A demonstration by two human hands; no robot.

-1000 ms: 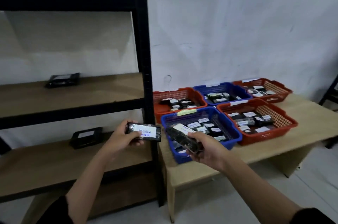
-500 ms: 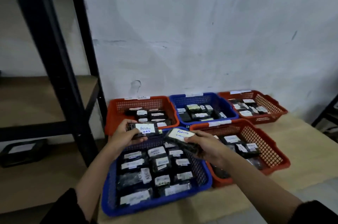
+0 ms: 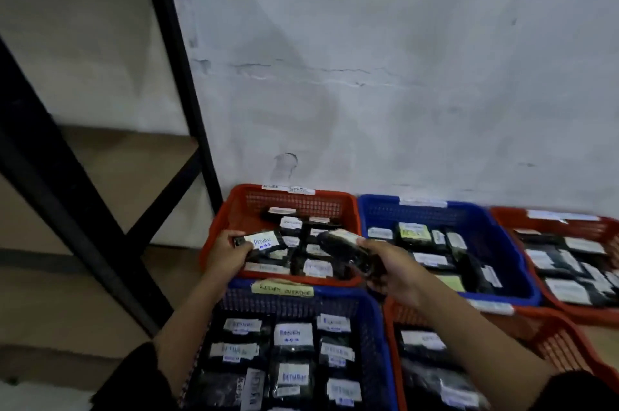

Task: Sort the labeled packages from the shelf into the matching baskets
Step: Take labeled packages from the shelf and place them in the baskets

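Observation:
My left hand (image 3: 225,254) grips a black package (image 3: 263,242) with a white label reading "RETURN", held over the left edge of the far red basket (image 3: 291,201). My right hand (image 3: 390,271) grips a second black package (image 3: 348,251), tilted, its white label facing away, over the same basket's right front corner. Several labeled black packages lie inside that basket. The near blue basket (image 3: 375,320), tagged with a yellow "RETURN OVERDUE" label (image 3: 282,290), is below my arms and holds several "RETURN" packages.
A blue basket (image 3: 479,213) and a red basket (image 3: 502,214) stand further right along the white wall; another red basket (image 3: 566,337) sits at the near right. All hold packages. The black shelf frame (image 3: 177,68) with wooden boards stands at the left.
The view has closed in on the baskets. Both hands have carried their packages forward from over the near blue basket to over the far red basket.

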